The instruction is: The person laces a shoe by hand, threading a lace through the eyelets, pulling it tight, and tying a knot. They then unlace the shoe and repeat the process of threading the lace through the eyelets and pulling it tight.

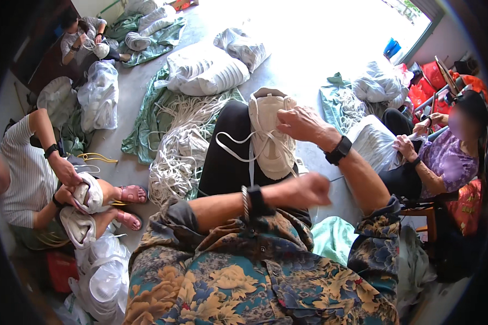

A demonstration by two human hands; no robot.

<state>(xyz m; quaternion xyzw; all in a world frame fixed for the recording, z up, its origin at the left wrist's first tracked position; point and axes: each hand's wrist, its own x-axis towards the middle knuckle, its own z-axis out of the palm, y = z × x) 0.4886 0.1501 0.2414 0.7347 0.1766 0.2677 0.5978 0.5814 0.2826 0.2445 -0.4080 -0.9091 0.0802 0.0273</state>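
A cream-white shoe (274, 154) lies across my dark-trousered thighs, toe toward me. A thin white shoelace (235, 152) crosses its front and hangs in a wide loop off its left side. My right hand (303, 123) is closed at the shoe's upper right edge, its fingertips pinching there; whether the lace is also in them I cannot make out. My left hand (309, 189) is crossed over to the right, beside and just below the toe. Its fingers are curled into a slightly blurred fist, and what they hold, if anything, is hidden.
A heap of white laces (173, 162) lies on green sacking left of my legs. Bagged white goods (206, 70) stand ahead. Co-workers sit nearby: one at left handling a shoe (87, 195), one at right beside a plastic bag (371, 142), another at the far left.
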